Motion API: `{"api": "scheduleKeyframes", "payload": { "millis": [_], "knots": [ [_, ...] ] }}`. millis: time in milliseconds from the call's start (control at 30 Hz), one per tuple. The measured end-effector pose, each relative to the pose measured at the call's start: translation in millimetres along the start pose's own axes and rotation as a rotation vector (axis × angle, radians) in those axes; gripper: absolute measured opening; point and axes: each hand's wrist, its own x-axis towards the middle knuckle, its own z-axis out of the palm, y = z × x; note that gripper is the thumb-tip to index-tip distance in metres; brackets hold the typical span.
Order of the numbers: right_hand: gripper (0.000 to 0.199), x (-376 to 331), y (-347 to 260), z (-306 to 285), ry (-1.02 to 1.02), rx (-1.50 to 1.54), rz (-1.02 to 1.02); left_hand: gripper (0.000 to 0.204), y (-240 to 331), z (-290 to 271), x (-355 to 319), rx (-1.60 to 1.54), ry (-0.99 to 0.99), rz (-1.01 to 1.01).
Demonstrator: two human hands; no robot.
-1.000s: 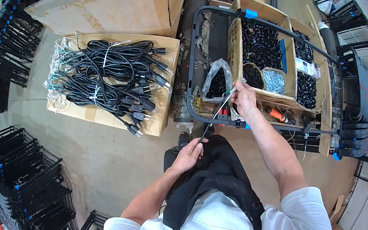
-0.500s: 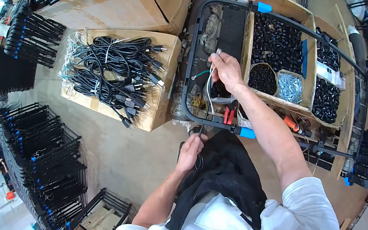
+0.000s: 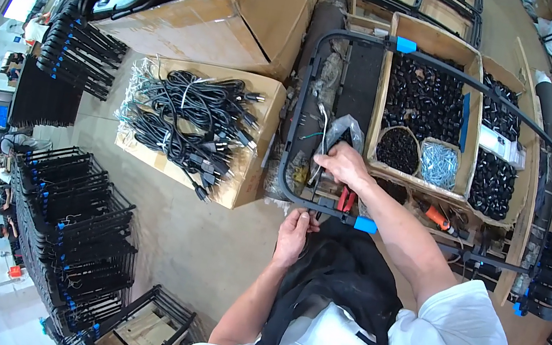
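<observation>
A black tubular frame (image 3: 297, 121) with blue tape lies across the bench before me. My right hand (image 3: 344, 164) is inside it, fingers closed round a power cord (image 3: 317, 174). Loose wire ends (image 3: 323, 116) of that cord, pale and green, stick up beyond the fingers. My left hand (image 3: 294, 235) is at the frame's near bar with its fingers pinched together, seemingly on the cord's lower part; the fingertips partly hide it. A clear plastic bag (image 3: 347, 127) with dark contents sits just past my right hand. Red-handled pliers (image 3: 346, 200) stand beside the near bar.
To the left, bundled black power cords (image 3: 188, 124) lie on a cardboard box (image 3: 254, 169). Wooden trays (image 3: 438, 37) hold black parts and silver screws (image 3: 439, 164). An orange power tool (image 3: 437, 216) lies below them. Stacked black frames (image 3: 78, 226) stand on the floor at lower left.
My right hand has slid down from the wire ends towards the near bar. My left hand has come up against that bar. The view has shifted, so the bench sits lower and further right.
</observation>
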Motion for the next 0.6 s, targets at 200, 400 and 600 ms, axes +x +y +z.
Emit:
{"api": "scheduleKeyframes", "payload": {
  "millis": [200,400,600],
  "knots": [
    [0.041,-2,-17,13,0.08,0.121,-0.084,0.021,6,-4,6,-0.02,-0.049,0.009],
    [0.04,16,-11,24,0.022,0.156,-0.055,0.026,7,-7,12,-0.024,-0.034,-0.041],
    [0.041,18,-23,21,-0.025,0.069,-0.051,0.023,-1,-13,18,-0.072,-0.08,-0.037]
  ]
}}
